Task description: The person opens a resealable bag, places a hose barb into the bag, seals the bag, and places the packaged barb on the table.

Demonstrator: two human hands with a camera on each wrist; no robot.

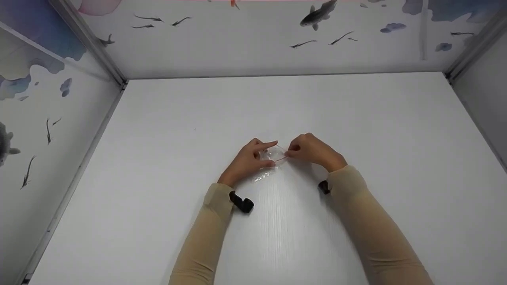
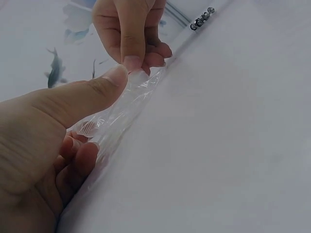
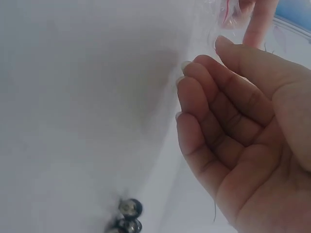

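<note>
A small clear plastic zip bag (image 1: 271, 154) with a red line along its mouth is stretched between the two hands, low over the white table. My left hand (image 1: 246, 161) holds the bag from the left, its thumb and index finger spread apart at the mouth. In the left wrist view, the other left fingers curl behind the crinkled plastic (image 2: 121, 109). From the right, my right hand (image 1: 313, 152) pinches the edge of the mouth between thumb and fingertips. The right wrist view shows the red line (image 3: 226, 12) just beyond the right thumb. What the bag contains cannot be made out.
The white table (image 1: 222, 111) stretches around both hands. Panels printed with fish stand behind it (image 1: 245, 47) and at the left (image 1: 79, 103). A black camera (image 1: 242, 202) hangs at the left wrist, and another black camera (image 1: 324, 187) at the right.
</note>
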